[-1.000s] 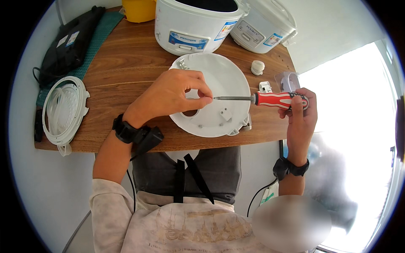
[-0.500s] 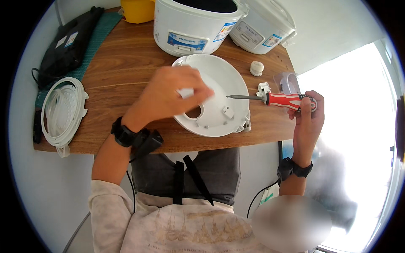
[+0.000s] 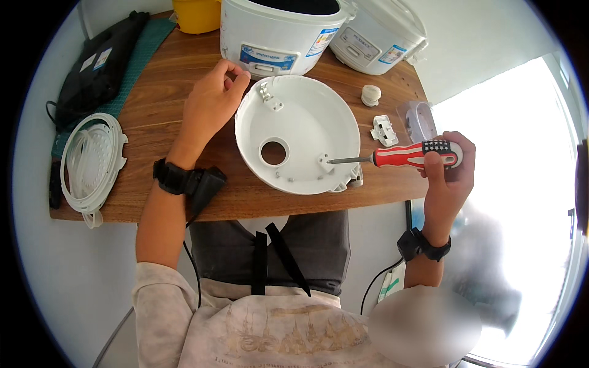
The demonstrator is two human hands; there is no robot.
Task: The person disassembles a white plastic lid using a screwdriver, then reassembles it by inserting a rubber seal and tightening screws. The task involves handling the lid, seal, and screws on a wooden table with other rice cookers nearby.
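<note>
White dish (image 3: 310, 119): lies hollow side up on the desk (image 3: 169, 138), a strip of wood between its lower rim and the front edge
Screwdriver (image 3: 402, 156): roughly level in the picture, crossing the dish's right rim, its tip at the small white bracket (image 3: 324, 164) inside; I cannot tell whether the two touch
Right hand (image 3: 453, 175): closed round the red and white handle, thumb along it, appearing beyond the desk's right edge
Left hand (image 3: 210, 104): narrow, thumb and forefinger drawn together by the dish's upper left rim; I cannot tell whether anything sits between them
Round hole (image 3: 273, 153): in the dish's lower left, well apart from the screwdriver tip
Front rice cooker (image 3: 267, 34): close behind the dish, so room is tight at the far rim
Second rice cooker (image 3: 375, 43): beside it, near the desk's far right corner
Right-hand wood: carries a round white cap (image 3: 370, 95), a small white fitting (image 3: 384, 130) and a clear plastic piece (image 3: 420, 121), with a gap between them and the dish
Left-hand wood: a wide stretch between the dish and the slotted white ring (image 3: 95, 168), crossed by the left forearm
</note>
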